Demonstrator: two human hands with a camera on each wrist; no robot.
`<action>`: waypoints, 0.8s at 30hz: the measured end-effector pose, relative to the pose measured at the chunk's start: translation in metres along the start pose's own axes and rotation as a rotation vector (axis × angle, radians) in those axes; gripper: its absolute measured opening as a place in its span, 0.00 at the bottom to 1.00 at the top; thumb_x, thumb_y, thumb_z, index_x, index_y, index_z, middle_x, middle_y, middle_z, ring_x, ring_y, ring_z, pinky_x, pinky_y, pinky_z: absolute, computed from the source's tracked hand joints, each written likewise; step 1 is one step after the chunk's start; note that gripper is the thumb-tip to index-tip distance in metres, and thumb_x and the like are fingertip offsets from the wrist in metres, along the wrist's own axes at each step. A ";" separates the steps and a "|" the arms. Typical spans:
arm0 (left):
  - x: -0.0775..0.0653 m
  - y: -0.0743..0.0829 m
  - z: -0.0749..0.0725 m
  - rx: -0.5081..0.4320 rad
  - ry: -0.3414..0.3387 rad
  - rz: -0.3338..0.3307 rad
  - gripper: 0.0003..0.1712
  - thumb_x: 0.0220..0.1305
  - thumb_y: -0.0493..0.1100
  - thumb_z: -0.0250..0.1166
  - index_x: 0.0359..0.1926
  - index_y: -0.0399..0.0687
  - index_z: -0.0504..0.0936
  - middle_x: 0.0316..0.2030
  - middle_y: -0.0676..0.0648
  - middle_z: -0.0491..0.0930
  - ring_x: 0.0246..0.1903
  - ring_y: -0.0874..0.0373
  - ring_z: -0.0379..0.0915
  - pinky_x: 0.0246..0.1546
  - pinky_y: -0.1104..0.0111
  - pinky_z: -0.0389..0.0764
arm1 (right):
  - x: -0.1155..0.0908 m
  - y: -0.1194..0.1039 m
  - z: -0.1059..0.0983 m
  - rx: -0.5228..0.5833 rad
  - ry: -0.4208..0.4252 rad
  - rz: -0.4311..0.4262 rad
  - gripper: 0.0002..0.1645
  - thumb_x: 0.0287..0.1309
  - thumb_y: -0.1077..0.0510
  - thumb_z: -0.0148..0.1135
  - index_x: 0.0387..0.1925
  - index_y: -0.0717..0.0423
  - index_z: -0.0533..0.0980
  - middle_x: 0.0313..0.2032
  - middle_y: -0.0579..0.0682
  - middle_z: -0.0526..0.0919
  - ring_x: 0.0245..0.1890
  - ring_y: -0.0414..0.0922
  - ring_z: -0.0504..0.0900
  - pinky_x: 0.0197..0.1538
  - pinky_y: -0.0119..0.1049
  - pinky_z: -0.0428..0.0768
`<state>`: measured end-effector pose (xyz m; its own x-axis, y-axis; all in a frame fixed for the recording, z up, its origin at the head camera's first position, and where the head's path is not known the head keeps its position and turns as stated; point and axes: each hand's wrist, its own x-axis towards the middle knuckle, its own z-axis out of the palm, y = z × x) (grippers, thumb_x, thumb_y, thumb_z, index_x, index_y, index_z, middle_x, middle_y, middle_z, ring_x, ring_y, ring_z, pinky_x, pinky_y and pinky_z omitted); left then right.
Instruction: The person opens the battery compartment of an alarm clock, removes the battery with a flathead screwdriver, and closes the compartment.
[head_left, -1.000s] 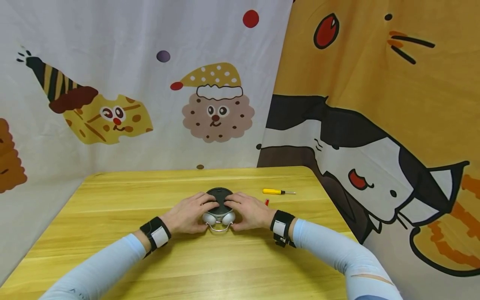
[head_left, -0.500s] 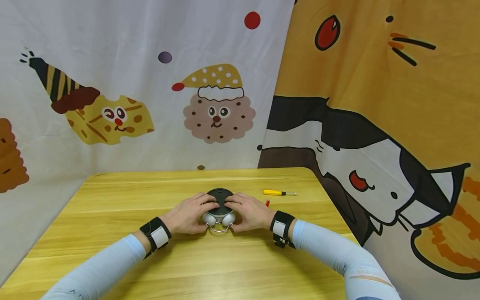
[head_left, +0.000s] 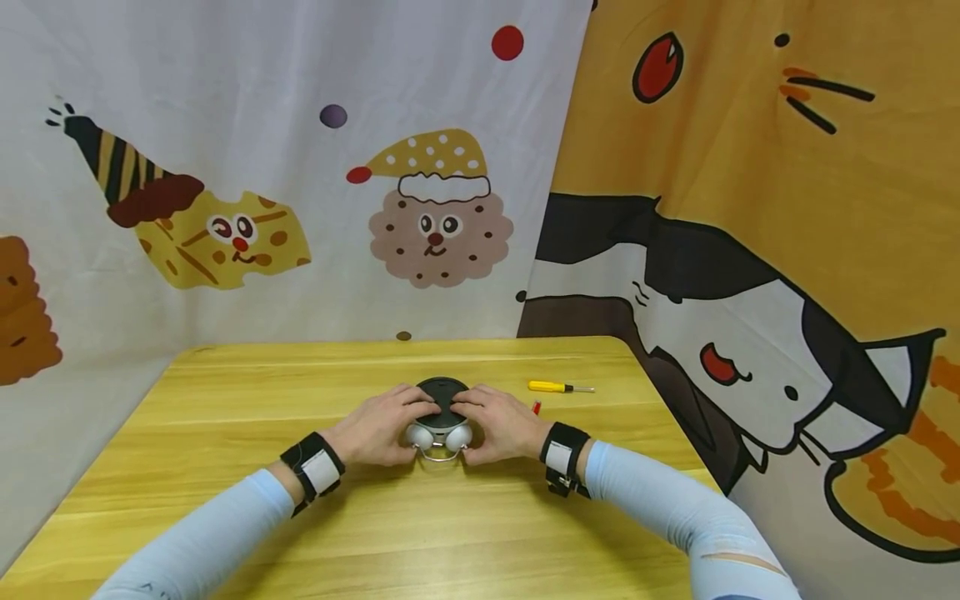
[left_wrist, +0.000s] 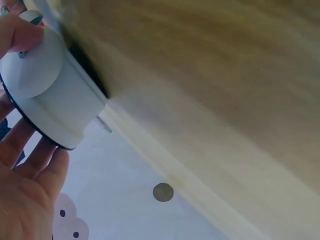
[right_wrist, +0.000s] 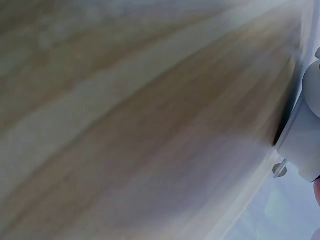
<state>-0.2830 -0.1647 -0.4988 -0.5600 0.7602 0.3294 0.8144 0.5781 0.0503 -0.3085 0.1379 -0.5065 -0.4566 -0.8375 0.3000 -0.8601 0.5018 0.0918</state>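
A white twin-bell alarm clock [head_left: 443, 398] lies on the wooden table with its black back up; its two bells and wire handle point toward me. My left hand [head_left: 381, 427] grips it from the left, fingertips over the black back and thumb low by a bell. From the other side my right hand [head_left: 501, 425] holds it in much the same way. In the left wrist view, the white side of the clock [left_wrist: 75, 112] shows, with the thumb on a bell and fingers at the dark rim. Only part of the clock [right_wrist: 300, 137] enters the right wrist view. Its face is hidden.
A yellow-handled screwdriver [head_left: 551, 387] lies to the right beyond my right hand. Nearer that hand sits a small red object [head_left: 536, 407], partly hidden by it. A printed cloth [head_left: 330, 250] hangs behind the table [head_left: 247, 392].
The head view has shifted very slightly. Both hands keep their hold on the alarm clock, and nothing else has visibly moved.
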 end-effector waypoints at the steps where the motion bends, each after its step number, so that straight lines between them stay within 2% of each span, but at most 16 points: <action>1: 0.001 0.001 -0.001 -0.008 -0.007 -0.004 0.41 0.57 0.51 0.85 0.71 0.51 0.84 0.66 0.47 0.84 0.64 0.50 0.81 0.62 0.54 0.89 | 0.000 0.000 -0.001 0.007 -0.003 0.005 0.45 0.55 0.36 0.82 0.68 0.54 0.84 0.69 0.52 0.87 0.66 0.48 0.86 0.67 0.41 0.88; 6: 0.002 0.003 -0.006 -0.082 -0.033 -0.032 0.41 0.58 0.48 0.84 0.72 0.49 0.84 0.68 0.46 0.83 0.65 0.48 0.83 0.64 0.51 0.88 | -0.001 -0.001 -0.006 0.060 0.001 0.027 0.44 0.54 0.37 0.82 0.68 0.56 0.85 0.68 0.53 0.88 0.66 0.49 0.87 0.67 0.43 0.89; 13: 0.003 0.004 -0.013 -0.187 -0.072 -0.078 0.39 0.68 0.47 0.79 0.78 0.48 0.80 0.73 0.43 0.80 0.71 0.43 0.81 0.70 0.45 0.85 | 0.000 0.002 -0.013 0.131 0.033 0.049 0.42 0.53 0.40 0.82 0.66 0.56 0.86 0.66 0.53 0.90 0.65 0.49 0.89 0.67 0.44 0.89; 24: 0.002 0.005 -0.020 -0.260 -0.079 -0.093 0.40 0.73 0.48 0.75 0.81 0.46 0.76 0.76 0.40 0.79 0.73 0.39 0.79 0.73 0.40 0.81 | 0.001 0.008 -0.020 0.282 0.023 0.107 0.39 0.53 0.41 0.80 0.64 0.54 0.87 0.64 0.53 0.91 0.64 0.50 0.90 0.66 0.46 0.89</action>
<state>-0.2774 -0.1663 -0.4795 -0.6358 0.7342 0.2379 0.7650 0.5586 0.3205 -0.3115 0.1452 -0.4863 -0.5457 -0.7761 0.3160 -0.8380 0.5047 -0.2076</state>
